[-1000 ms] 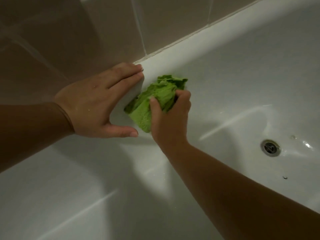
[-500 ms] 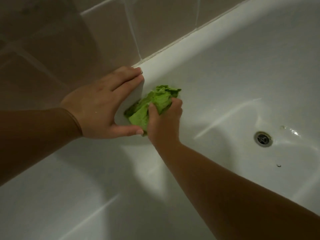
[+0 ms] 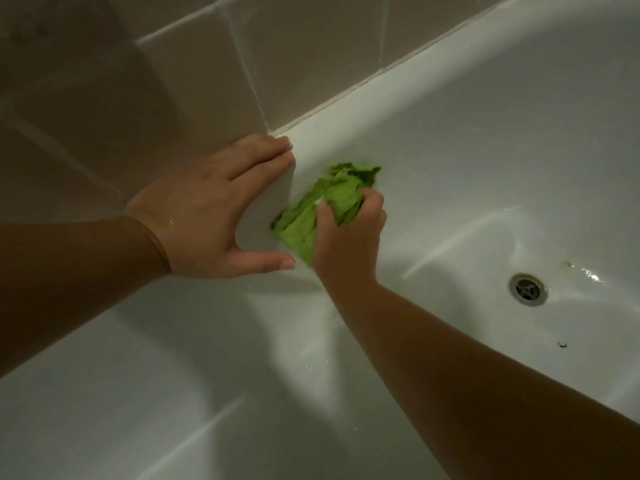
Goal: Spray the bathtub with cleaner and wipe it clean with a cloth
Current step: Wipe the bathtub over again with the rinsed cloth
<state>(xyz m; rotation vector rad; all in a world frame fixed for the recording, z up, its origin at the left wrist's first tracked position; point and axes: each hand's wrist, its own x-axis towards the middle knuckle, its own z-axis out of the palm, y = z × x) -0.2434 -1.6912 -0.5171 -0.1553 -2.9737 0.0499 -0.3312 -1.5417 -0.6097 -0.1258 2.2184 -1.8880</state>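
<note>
The white bathtub (image 3: 467, 140) fills most of the view, with its far rim running along the tiled wall. My right hand (image 3: 349, 237) grips a crumpled green cloth (image 3: 322, 206) and presses it against the tub's inner wall just below the rim. My left hand (image 3: 214, 213) rests on the rim beside the cloth, with straight fingers on top by the wall and the thumb spread out along the inner side. No spray bottle is in view.
Beige wall tiles (image 3: 294, 46) with pale grout rise behind the rim. A round metal drain (image 3: 528, 289) sits in the tub floor at the right, with water drops and a small dark speck (image 3: 562, 344) near it.
My right hand with the cloth slid down towards my left thumb, then back up along the tub wall. My left hand stayed on the rim. The camera shifted slightly.
</note>
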